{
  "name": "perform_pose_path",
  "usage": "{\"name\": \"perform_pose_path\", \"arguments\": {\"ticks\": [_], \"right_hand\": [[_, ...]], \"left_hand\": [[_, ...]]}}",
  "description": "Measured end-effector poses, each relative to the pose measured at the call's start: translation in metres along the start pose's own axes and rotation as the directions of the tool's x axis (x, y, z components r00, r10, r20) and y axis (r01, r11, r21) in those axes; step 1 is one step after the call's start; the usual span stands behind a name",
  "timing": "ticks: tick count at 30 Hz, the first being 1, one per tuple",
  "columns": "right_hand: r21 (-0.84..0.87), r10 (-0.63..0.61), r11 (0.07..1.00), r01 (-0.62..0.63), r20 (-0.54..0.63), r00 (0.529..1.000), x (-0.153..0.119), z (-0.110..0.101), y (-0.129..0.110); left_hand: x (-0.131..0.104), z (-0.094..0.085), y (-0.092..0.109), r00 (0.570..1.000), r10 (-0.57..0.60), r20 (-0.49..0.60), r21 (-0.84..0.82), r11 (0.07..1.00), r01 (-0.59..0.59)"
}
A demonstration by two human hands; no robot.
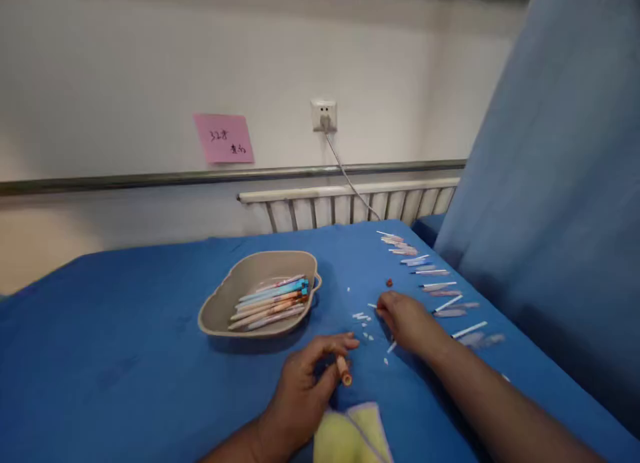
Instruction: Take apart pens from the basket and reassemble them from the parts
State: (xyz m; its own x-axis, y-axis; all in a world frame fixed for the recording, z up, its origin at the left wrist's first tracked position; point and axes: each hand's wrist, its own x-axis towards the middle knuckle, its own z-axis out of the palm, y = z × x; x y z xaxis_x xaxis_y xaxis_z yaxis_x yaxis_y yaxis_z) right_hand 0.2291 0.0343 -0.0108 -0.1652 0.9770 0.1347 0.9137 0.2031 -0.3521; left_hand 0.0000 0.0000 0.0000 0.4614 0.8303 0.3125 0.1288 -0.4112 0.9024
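Note:
My left hand (305,390) is closed around an orange pen barrel (343,370), whose hollow open end points toward me. At the right, my right hand (406,320) is low over the blue cloth with its fingers pinched. A slim white pen part (372,306) sticks out to the left of those fingertips. Several small white pieces (361,316) lie on the cloth between my hands. Another white stick (391,347) shows just below my right hand, partly hidden by it. A small reddish-brown piece (389,282) sits beyond my right hand.
A beige basket (213,324) with several assembled pens (270,306) stands left of centre. Along the right side lie white refills (469,330) and pale pen parts in groups. A yellow cloth (367,426) is at the front edge. Behind are a railing (320,193) and a curtain (550,150).

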Motion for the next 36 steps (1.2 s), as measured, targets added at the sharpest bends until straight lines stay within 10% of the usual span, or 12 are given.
{"name": "perform_pose_path", "arguments": {"ticks": [13,23,27,29,32,36], "right_hand": [[0.109,0.105,0.99,-0.094,-0.092,0.99,0.008,0.008,0.011],[-0.153,0.0,0.988,-0.005,-0.036,0.999,0.013,0.006,0.001],[0.123,0.009,0.992,0.015,-0.194,0.981,0.006,-0.002,-0.004],[0.441,0.086,0.897,0.03,-0.241,0.967,-0.001,-0.011,-0.012],[0.856,0.175,0.512,0.066,-0.18,0.968,-0.014,-0.022,-0.03],[0.989,0.234,0.142,-0.05,0.016,0.972,-0.017,-0.014,-0.044]], "left_hand": [[0.006,0.005,0.004,0.993,-0.122,0.0,0.055,0.991,0.122],[0.011,0.009,0.01,0.982,-0.187,-0.025,0.084,0.978,0.189],[0.012,0.008,0.011,0.981,-0.185,-0.067,0.092,0.977,0.19],[0.013,0.007,0.01,0.98,-0.187,-0.072,0.108,0.975,0.194],[0.012,0.006,0.007,0.978,-0.2,-0.06,0.128,0.97,0.207],[0.011,0.009,0.003,0.971,-0.24,-0.001,0.092,0.967,0.239]]}}
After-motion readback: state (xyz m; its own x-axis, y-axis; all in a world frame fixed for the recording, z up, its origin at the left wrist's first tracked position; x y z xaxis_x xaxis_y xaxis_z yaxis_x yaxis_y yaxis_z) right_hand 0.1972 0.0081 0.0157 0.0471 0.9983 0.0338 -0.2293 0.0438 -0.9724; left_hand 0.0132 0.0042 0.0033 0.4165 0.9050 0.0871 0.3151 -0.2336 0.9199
